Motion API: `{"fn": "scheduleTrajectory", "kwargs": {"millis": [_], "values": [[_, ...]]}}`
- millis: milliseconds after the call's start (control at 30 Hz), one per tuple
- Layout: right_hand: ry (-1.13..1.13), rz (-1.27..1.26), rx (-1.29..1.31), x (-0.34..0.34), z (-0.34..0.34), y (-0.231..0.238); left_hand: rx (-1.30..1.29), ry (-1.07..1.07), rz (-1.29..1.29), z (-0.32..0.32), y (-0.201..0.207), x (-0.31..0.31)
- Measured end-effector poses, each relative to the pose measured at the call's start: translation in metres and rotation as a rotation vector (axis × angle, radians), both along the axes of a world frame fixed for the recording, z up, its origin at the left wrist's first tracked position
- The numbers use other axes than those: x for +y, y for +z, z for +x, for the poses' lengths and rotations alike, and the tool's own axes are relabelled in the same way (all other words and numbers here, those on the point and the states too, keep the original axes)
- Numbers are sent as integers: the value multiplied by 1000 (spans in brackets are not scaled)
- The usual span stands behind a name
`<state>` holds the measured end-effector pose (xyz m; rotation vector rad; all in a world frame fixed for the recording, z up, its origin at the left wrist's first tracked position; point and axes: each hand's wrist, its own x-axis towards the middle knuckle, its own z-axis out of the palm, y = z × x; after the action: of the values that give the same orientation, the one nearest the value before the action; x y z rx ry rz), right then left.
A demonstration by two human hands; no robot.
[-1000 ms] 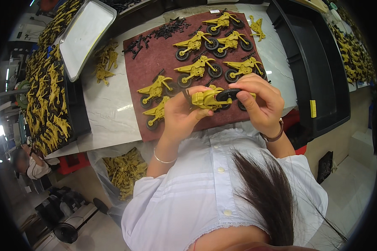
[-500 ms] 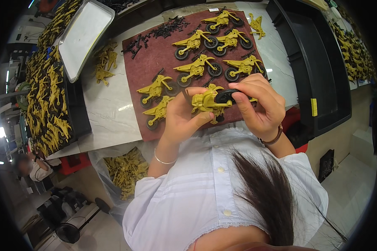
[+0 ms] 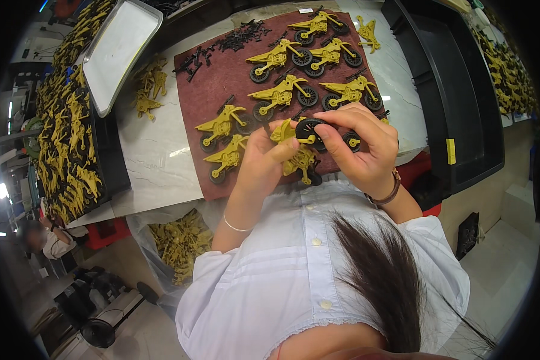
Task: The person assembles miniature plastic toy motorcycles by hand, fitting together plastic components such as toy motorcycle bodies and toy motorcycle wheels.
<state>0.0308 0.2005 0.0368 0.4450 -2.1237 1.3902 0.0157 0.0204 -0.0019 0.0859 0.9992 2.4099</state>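
My left hand [image 3: 263, 165] is closed around a yellow toy motorbike [image 3: 283, 131], held just above the mat's near edge. My right hand [image 3: 366, 144] pinches the black wheel [image 3: 309, 127] at the end of that toy, thumb and fingers on the wheel's right side. Whether the wheel is fully seated cannot be made out. Just below the held toy another yellow toy motorbike [image 3: 300, 163] shows, partly covered by my hands. Several more yellow toy motorbikes [image 3: 280, 93] with black wheels lie in rows on the dark red mat [image 3: 189, 96] beyond my hands.
Small black parts [image 3: 243, 37] are heaped on the mat's far left. Yellow body pieces [image 3: 150, 90] lie left of the mat, beside a tilted metal tray [image 3: 117, 60]. A deep black tray [image 3: 423, 78] stands right. A bag of yellow parts [image 3: 179, 246] hangs below the table's left front.
The held motorbike has turned in my hands, so its wheel now faces up more flatly. My right hand has shifted slightly left, and a motorbike beneath shows more.
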Motion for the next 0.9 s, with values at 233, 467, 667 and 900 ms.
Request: {"fn": "scheduleTrajectory", "kwargs": {"millis": [233,467,667,900], "values": [[106,-125,-175,4,3,1,12,33,73,2,-1,4],[147,-118,-205,8,6,-2,269,147,-181,7,10,5],[43,-11,-8,1,9,5,344,186,-232,12,21,8],[-11,-13,-57,0,13,6,334,134,-211,11,18,6]]}}
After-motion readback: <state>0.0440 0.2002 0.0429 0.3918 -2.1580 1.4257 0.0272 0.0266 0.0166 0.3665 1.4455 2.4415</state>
